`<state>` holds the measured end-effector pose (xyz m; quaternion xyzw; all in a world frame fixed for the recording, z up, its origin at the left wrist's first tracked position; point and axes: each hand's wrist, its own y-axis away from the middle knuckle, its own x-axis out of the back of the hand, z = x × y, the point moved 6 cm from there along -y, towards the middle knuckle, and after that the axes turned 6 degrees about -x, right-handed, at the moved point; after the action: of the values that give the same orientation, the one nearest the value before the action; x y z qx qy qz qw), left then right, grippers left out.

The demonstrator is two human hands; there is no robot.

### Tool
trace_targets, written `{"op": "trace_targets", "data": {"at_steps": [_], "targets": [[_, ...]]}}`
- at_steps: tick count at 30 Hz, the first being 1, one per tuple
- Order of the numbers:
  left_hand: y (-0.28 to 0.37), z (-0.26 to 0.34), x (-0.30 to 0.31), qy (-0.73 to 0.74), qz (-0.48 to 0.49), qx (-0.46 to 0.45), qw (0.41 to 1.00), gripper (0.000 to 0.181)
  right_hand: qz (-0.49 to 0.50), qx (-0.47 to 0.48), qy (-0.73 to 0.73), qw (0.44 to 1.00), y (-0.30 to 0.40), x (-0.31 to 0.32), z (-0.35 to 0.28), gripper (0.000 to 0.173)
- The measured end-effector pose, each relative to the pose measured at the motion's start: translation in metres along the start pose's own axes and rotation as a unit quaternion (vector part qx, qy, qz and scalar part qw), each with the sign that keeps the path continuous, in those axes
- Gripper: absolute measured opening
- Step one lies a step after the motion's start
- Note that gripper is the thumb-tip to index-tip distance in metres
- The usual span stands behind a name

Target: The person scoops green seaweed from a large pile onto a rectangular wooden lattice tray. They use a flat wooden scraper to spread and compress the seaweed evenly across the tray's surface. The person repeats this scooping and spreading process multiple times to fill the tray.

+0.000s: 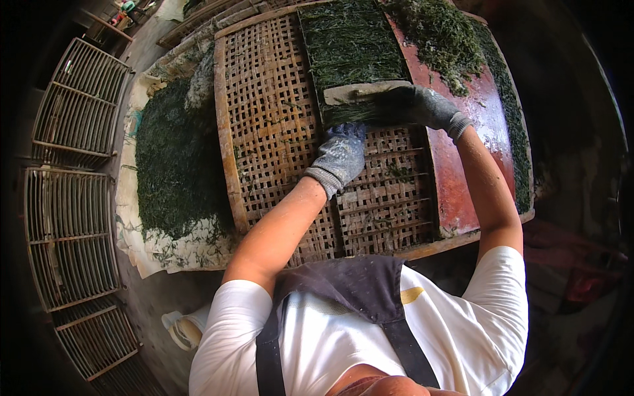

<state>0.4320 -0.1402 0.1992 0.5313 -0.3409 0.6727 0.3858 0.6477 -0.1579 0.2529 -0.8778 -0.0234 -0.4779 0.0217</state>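
Note:
Both my hands wear grey work gloves with pale smears. My right hand (436, 109) grips the right end of a pale flat strip (366, 92), which lies across the dark green seaweed-like strands (354, 44); whether it is wood or cloth is unclear. Below that strip, the fingers of my left hand (342, 153) touch the near edge of the strands, and their tips are partly hidden. The layer rests on a woven bamboo panel (386, 193), whose near half shows bare with a few scraps. Beside it on the left is another woven bamboo panel (272, 99).
A reddish board (460, 183) lies to the right, with a heap of loose green strands (441, 39) on it. Left of the panels, a dark green mass (173, 158) sits on pale sheeting (131, 227). Slatted racks (72, 237) line the floor at far left, near a white container (185, 326).

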Motion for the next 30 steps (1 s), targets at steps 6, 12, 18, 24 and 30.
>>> {"op": "trace_targets", "data": {"at_steps": [6, 12, 18, 24, 30], "targets": [[0.012, 0.027, 0.043, 0.039, 0.108, -0.111, 0.987, 0.044, 0.128, -0.010, 0.101, 0.987, 0.027, -0.011, -0.050, 0.042], [0.006, 0.028, 0.041, -0.090, 0.159, -0.098, 0.978, 0.054, 0.127, 0.063, 0.124, 0.982, 0.043, -0.031, -0.056, 0.048], [0.015, -0.018, 0.017, -0.116, 0.057, -0.050, 0.990, 0.065, 0.168, 0.118, 0.196, 0.959, 0.062, -0.034, -0.032, 0.045], [0.027, -0.012, 0.040, -0.042, 0.173, -0.062, 0.982, 0.064, 0.062, -0.039, -0.172, 0.982, 0.036, -0.002, -0.048, 0.042], [0.057, -0.008, 0.031, -0.041, 0.202, -0.075, 0.976, 0.069, 0.026, -0.003, -0.143, 0.989, 0.008, -0.022, -0.030, 0.042]]}}
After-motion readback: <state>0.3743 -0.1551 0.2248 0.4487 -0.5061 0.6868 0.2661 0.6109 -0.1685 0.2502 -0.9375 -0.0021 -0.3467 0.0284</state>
